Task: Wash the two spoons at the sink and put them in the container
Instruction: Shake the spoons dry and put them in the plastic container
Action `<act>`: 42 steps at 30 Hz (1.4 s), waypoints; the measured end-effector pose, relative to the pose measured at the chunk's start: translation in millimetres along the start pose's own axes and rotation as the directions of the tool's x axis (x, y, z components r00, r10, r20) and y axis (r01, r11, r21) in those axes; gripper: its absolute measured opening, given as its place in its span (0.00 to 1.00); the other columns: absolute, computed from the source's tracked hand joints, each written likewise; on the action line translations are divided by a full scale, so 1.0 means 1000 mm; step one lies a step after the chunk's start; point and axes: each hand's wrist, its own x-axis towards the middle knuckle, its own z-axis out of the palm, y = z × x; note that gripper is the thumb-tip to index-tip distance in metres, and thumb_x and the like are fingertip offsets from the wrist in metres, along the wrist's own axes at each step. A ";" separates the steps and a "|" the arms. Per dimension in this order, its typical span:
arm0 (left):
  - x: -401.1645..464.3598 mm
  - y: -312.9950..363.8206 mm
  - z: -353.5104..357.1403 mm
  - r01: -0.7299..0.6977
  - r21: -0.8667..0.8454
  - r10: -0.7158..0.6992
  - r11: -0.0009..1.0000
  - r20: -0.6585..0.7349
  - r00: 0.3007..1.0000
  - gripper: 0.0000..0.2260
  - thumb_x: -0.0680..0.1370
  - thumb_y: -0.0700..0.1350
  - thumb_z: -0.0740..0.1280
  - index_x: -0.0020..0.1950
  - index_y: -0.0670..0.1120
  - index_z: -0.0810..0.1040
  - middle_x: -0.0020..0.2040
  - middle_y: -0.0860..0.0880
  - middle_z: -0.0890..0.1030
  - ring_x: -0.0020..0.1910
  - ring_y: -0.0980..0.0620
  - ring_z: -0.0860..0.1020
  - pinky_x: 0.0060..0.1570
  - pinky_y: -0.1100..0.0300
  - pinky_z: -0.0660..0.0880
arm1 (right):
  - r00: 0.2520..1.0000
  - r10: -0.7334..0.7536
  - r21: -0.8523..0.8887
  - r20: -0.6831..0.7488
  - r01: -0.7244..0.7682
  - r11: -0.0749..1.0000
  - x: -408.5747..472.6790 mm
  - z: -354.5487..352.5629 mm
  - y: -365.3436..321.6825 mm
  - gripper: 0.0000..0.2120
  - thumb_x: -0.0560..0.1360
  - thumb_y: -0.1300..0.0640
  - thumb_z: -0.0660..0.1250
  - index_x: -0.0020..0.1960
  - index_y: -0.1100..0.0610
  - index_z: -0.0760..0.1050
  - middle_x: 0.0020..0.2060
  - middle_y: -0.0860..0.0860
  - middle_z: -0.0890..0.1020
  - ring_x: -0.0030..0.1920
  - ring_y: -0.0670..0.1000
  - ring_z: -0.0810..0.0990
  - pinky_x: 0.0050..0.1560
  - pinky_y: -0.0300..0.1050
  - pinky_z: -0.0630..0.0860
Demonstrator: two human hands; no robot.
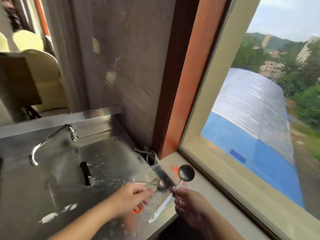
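Observation:
A clear plastic container (144,171) stands on the steel counter to the right of the sink (57,179). In it lies a metal spoon (164,183), bowl to the right and thin handle pointing left. My right hand (187,204) pinches the neck of a second spoon (186,172); its round dark bowl is raised over the container's right edge and its white handle slants down to the left. My left hand (134,199) hovers over the container's near side, blurred, fingers loosely spread, nothing visibly in it.
A curved chrome tap (49,138) reaches over the wet basin, which has a dark overflow slot (85,173). A flexible metal hose (151,155) sits in the back corner. A window ledge (204,186) and a large pane run along the right. Orange marks (175,169) lie beside the container.

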 end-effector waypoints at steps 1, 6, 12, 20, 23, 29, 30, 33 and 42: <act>-0.015 0.002 0.001 0.055 -0.072 -0.050 0.996 0.063 0.997 0.21 0.75 0.61 0.70 0.46 0.43 0.86 0.38 0.49 0.86 0.34 0.53 0.81 0.35 0.60 0.78 | 1.000 0.020 0.005 0.023 -0.020 1.000 0.004 0.002 0.000 0.04 0.75 0.64 0.73 0.47 0.60 0.78 0.31 0.53 0.80 0.26 0.46 0.76 0.24 0.37 0.74; -0.048 0.003 0.016 0.091 -0.247 -0.089 0.965 0.020 0.996 0.11 0.80 0.46 0.69 0.47 0.39 0.85 0.37 0.44 0.83 0.32 0.50 0.80 0.28 0.63 0.74 | 0.996 0.074 0.030 0.043 -0.076 0.997 0.025 0.012 0.005 0.04 0.76 0.64 0.72 0.44 0.60 0.78 0.27 0.51 0.81 0.21 0.44 0.75 0.21 0.35 0.74; -0.052 -0.003 0.012 0.099 -0.344 -0.161 0.934 -0.159 0.974 0.13 0.83 0.40 0.63 0.47 0.34 0.84 0.31 0.46 0.81 0.26 0.51 0.77 0.22 0.64 0.70 | 0.977 -0.213 -0.578 0.014 0.182 0.796 0.041 0.020 0.016 0.15 0.71 0.49 0.77 0.38 0.55 0.73 0.28 0.50 0.77 0.22 0.46 0.70 0.24 0.37 0.62; -0.033 -0.024 0.009 0.139 -0.167 -0.172 0.976 -0.199 0.965 0.16 0.83 0.45 0.63 0.44 0.37 0.84 0.30 0.49 0.82 0.28 0.52 0.79 0.25 0.63 0.72 | 0.827 -0.476 -0.954 0.300 0.256 -0.157 0.067 0.028 0.044 0.26 0.75 0.32 0.50 0.60 0.44 0.77 0.60 0.45 0.81 0.65 0.53 0.72 0.62 0.55 0.63; -0.024 -0.025 0.010 0.152 -0.122 -0.173 0.981 -0.192 0.966 0.16 0.83 0.48 0.62 0.42 0.41 0.83 0.30 0.50 0.81 0.28 0.52 0.78 0.26 0.63 0.72 | 0.879 -0.351 -0.942 0.321 0.260 -0.211 0.072 0.028 0.048 0.28 0.78 0.34 0.44 0.58 0.44 0.78 0.58 0.47 0.83 0.67 0.54 0.72 0.61 0.60 0.57; -0.005 -0.030 0.016 0.181 -0.005 -0.180 0.983 -0.163 0.970 0.18 0.84 0.51 0.60 0.42 0.42 0.81 0.27 0.52 0.78 0.23 0.55 0.75 0.23 0.65 0.70 | 0.928 -0.243 -0.933 0.283 0.208 -0.293 0.072 0.031 0.049 0.30 0.78 0.35 0.41 0.61 0.44 0.79 0.60 0.50 0.83 0.67 0.55 0.74 0.63 0.66 0.52; -0.003 -0.033 0.017 0.183 0.021 -0.177 0.983 -0.164 0.970 0.17 0.83 0.51 0.61 0.43 0.42 0.81 0.27 0.52 0.77 0.23 0.56 0.75 0.23 0.65 0.69 | 0.932 -0.231 -0.931 0.278 0.203 -0.303 0.073 0.032 0.049 0.30 0.78 0.35 0.42 0.60 0.44 0.79 0.60 0.50 0.83 0.67 0.55 0.75 0.63 0.66 0.52; 0.002 -0.047 0.014 0.194 0.070 -0.181 0.979 -0.160 0.970 0.18 0.82 0.55 0.62 0.43 0.43 0.82 0.27 0.52 0.78 0.24 0.56 0.76 0.23 0.67 0.69 | 0.951 -0.188 -0.932 0.247 0.180 -0.314 0.074 0.037 0.047 0.31 0.76 0.34 0.42 0.60 0.44 0.79 0.61 0.49 0.83 0.67 0.55 0.75 0.64 0.67 0.51; -0.005 -0.078 -0.014 0.138 0.125 -0.119 0.983 -0.147 0.982 0.19 0.78 0.61 0.64 0.40 0.46 0.81 0.27 0.55 0.81 0.24 0.59 0.77 0.23 0.69 0.69 | 0.927 -0.305 -0.964 0.219 0.156 -0.218 0.078 0.037 0.055 0.29 0.74 0.31 0.46 0.57 0.40 0.80 0.55 0.44 0.85 0.64 0.49 0.77 0.67 0.60 0.52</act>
